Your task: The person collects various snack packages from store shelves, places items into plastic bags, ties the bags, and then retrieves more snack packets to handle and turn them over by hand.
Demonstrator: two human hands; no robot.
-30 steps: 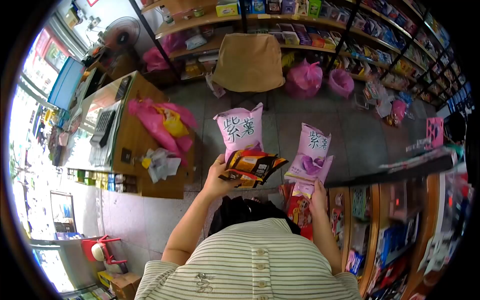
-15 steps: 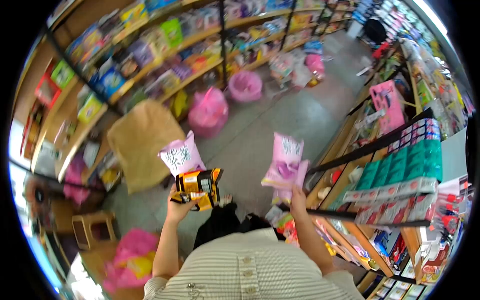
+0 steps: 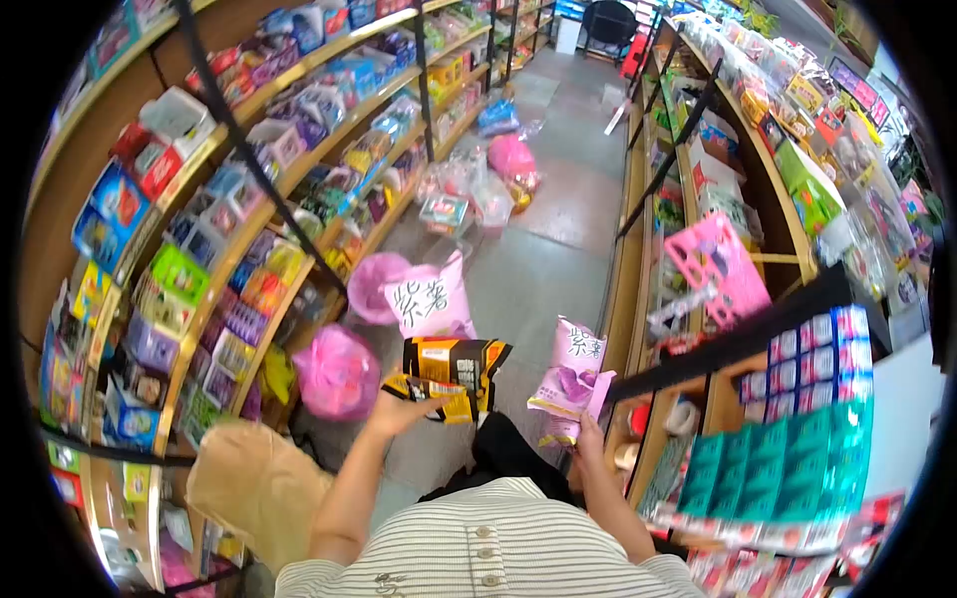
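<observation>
My left hand (image 3: 399,407) is closed on black-and-yellow snack packets (image 3: 457,365). A puffy pink snack bag (image 3: 432,299) with large dark characters stands up just beyond them; whether my fingers grip it too is hidden. On the other side, my right hand (image 3: 589,435) pinches the lower edge of pink snack bags (image 3: 570,369) printed with purple sweet potato pictures. These bags overlap, with one partly behind another. Both hands are held out in front of my striped shirt, above the aisle floor.
Shelves of packaged goods (image 3: 289,164) line the left. A brown paper sack (image 3: 254,488), a pink plastic bag (image 3: 337,371) and a pink basket (image 3: 375,284) stand below. The right rack (image 3: 688,364) holds green packs (image 3: 778,458) and a pink panel (image 3: 718,267). Bags (image 3: 478,194) lie farther along the floor.
My view has turned and now looks farther down the aisle. The paper sack sits lower in the picture. Both hands keep hold of their packets, which appear slightly farther right or lower.
</observation>
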